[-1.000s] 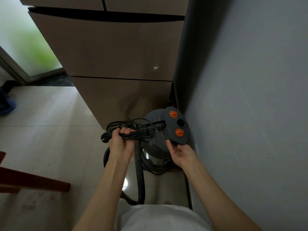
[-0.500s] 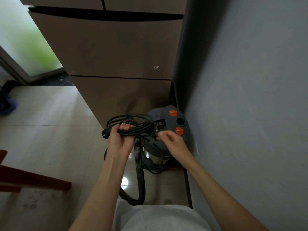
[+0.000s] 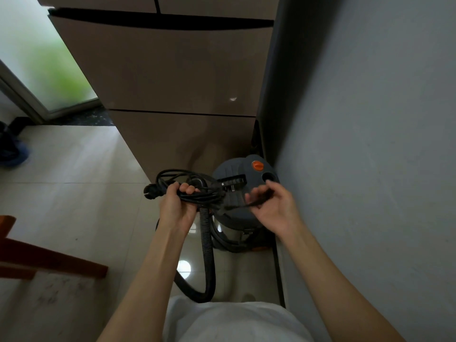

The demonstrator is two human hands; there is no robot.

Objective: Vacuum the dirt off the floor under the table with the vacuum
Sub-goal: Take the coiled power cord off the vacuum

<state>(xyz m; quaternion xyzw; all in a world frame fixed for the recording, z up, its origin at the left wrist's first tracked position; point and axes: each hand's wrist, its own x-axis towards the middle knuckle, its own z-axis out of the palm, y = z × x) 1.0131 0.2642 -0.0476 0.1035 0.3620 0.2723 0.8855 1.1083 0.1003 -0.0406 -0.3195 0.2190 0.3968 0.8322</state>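
A grey canister vacuum (image 3: 234,215) with orange knobs stands on the floor in the corner between the brown cabinet and the grey wall. Its black ribbed hose (image 3: 206,248) loops down to the floor in front of me. My left hand (image 3: 176,206) grips a coiled bundle of black power cord (image 3: 197,191), with the plug (image 3: 150,191) sticking out to the left. My right hand (image 3: 271,208) is over the vacuum's lid and pinches a black strand of the cord, which looks blurred.
A tall brown cabinet (image 3: 177,82) fills the back. The grey wall (image 3: 370,144) runs close along the right. A red-brown wooden table part (image 3: 44,257) juts in at lower left over the pale tiled floor (image 3: 74,193). A glass door (image 3: 37,58) is at far left.
My right hand has left the vacuum's lid, moved up and taken hold of a cord strand. My left hand has kept its hold on the coiled cord, raising it slightly.
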